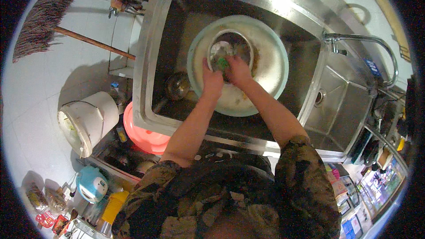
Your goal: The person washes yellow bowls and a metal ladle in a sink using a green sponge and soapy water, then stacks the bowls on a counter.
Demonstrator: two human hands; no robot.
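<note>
A round metal bowl (251,47) with a bright rim rests inside a wide pale-green basin (284,73), which stands in a deep stainless steel sink (149,43). At the bowl's near left side, my left hand (212,76) grips its rim. My right hand (239,70) reaches over the near edge into the bowl, its fingers on a green scouring pad (222,63). The fingertips are partly hidden, and grain in the picture blurs the bowl's contents. Cloudy water appears to lie in the basin.
Left of the basin, a shiny round metal vessel (178,85) lies in the sink. A curved faucet (372,37) rises at the right, beside a smaller sink (338,109). A coral-red plastic basin (142,132), a white bucket (99,113) and a broom (46,16) are at the left.
</note>
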